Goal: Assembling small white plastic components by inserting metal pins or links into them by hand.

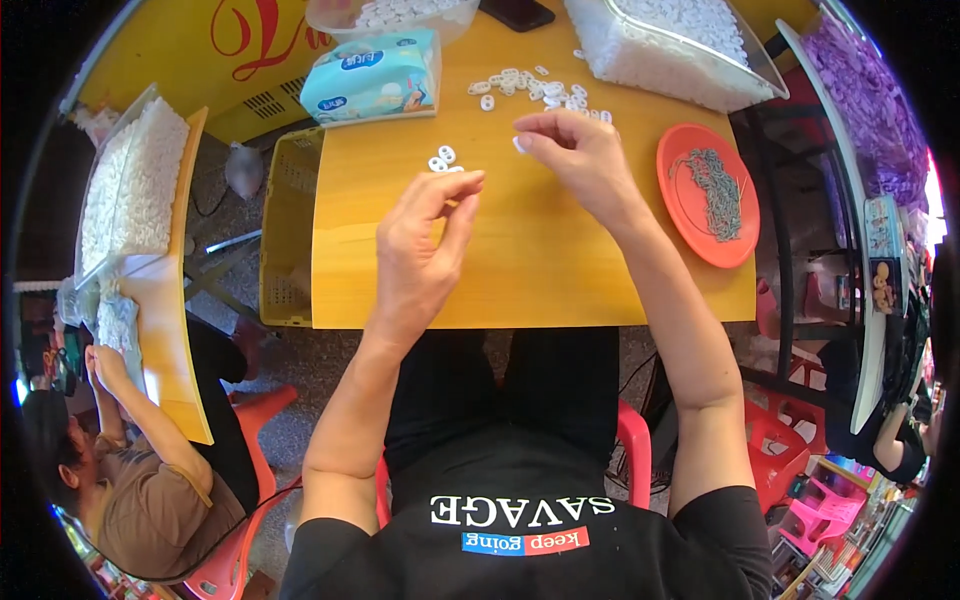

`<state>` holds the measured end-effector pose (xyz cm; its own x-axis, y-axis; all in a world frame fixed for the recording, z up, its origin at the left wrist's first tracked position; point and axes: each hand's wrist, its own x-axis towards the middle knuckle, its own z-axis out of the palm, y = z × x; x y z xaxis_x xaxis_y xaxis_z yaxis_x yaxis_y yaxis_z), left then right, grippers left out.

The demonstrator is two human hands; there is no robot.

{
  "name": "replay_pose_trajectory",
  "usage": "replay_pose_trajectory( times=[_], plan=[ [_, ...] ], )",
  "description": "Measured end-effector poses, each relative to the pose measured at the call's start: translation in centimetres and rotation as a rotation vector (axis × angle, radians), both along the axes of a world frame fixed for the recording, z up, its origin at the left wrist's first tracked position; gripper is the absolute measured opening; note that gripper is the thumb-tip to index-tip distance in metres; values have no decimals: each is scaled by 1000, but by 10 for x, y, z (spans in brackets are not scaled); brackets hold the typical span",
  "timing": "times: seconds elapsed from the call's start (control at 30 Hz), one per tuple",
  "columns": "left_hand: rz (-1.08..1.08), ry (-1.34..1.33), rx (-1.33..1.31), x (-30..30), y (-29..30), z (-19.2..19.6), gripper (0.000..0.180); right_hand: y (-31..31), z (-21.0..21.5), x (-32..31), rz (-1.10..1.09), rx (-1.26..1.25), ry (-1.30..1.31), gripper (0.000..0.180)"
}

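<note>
Wide tabletop point(540, 260) separates right hand point(588, 165) from near edge point(530, 326).

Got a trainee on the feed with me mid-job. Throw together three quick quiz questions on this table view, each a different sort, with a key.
1. True or false: the blue tissue pack stands to the right of the red plate on the table.
2. What is on the plate? A, a phone; B, a heap of thin greyish things; C, folded tissues.
3. Fill the gap: the ____ hand is nearer the plate.

Key
1. False; it stands to the left.
2. B.
3. Right. The right hand is nearer; the left hand is by some small white pieces.
</note>
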<state>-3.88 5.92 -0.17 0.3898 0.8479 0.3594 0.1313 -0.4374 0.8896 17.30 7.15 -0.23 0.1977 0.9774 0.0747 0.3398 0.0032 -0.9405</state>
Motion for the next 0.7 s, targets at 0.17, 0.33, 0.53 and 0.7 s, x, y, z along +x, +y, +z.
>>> replay_pose_trajectory(
  times=[0.17,0.33,0.53,0.7],
  plan=[
    [-48,120,481,37,-2,6,31,-52,12,-2,34,-101,520,32],
    [-135,89,482,43,-11,-2,22,-81,12,0,13,-204,539,32],
    [-159,82,320,55,-25,1,14,-107,12,19,26,-170,548,29],
    [-227,-114,-242,64,-30,-11,6,-110,16,76,-210,198,-258,17]
  ],
)
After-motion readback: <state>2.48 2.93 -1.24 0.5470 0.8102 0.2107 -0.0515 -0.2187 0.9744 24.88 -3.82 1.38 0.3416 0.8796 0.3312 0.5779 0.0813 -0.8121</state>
